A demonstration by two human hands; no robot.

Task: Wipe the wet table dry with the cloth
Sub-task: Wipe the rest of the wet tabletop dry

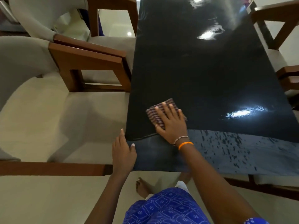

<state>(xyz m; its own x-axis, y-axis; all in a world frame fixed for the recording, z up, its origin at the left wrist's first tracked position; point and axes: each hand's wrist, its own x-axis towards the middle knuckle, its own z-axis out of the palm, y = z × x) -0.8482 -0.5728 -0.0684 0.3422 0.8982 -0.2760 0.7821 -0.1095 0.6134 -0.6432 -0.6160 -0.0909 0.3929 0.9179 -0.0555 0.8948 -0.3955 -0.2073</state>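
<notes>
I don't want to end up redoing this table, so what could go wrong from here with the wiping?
1. The cloth is folded small under the flat right hand, so each pass is narrow and may leave wet strips on the wide table.
2. Streaky droplets remain on the near edge, easy to miss.
3. The left hand rests on the table corner and may leave a mark or slip on a wet surface.

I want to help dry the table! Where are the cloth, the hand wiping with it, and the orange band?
cloth [153, 111]: head view, striped part left of the fingers.
right hand [172, 125]: head view, back of the hand.
orange band [185, 145]: head view, on the wrist.
</notes>
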